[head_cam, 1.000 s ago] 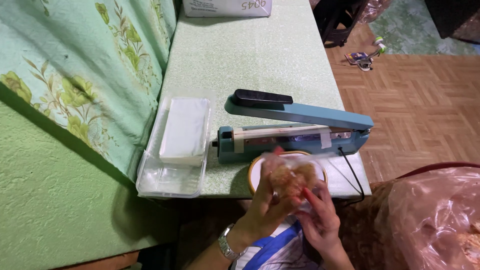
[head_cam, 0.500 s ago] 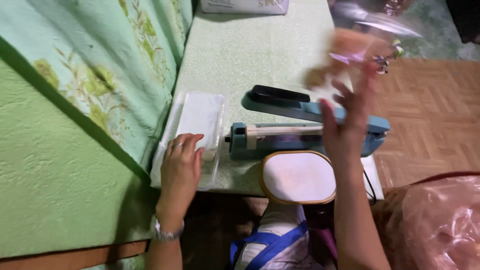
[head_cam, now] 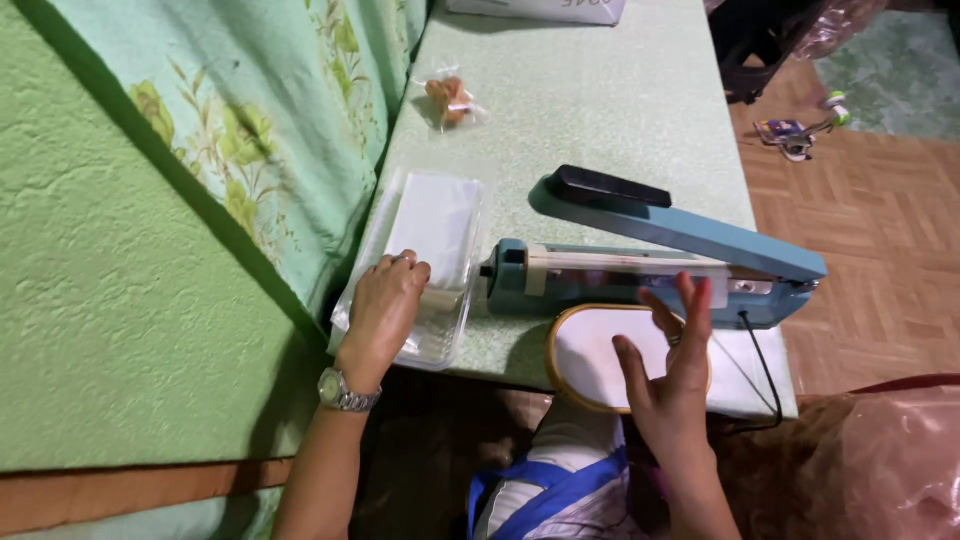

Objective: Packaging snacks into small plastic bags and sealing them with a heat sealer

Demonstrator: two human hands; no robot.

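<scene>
The left hand [head_cam: 385, 305] rests in a clear tray [head_cam: 450, 335] at the table's [head_cam: 600, 110] near-left edge, fingers curled on the stack of white bags [head_cam: 435, 220]; I cannot tell if it pinches one. The right hand [head_cam: 672, 375] is open with fingers spread, holding nothing, above a white oval plate [head_cam: 590, 355] and just before the blue sealer [head_cam: 660, 250], whose lid stands raised. A small filled bag [head_cam: 450, 100] lies far back, well apart, with free table around it. The green wall [head_cam: 150, 250] is close on the left. The plate's right part is hidden by the hand.
</scene>
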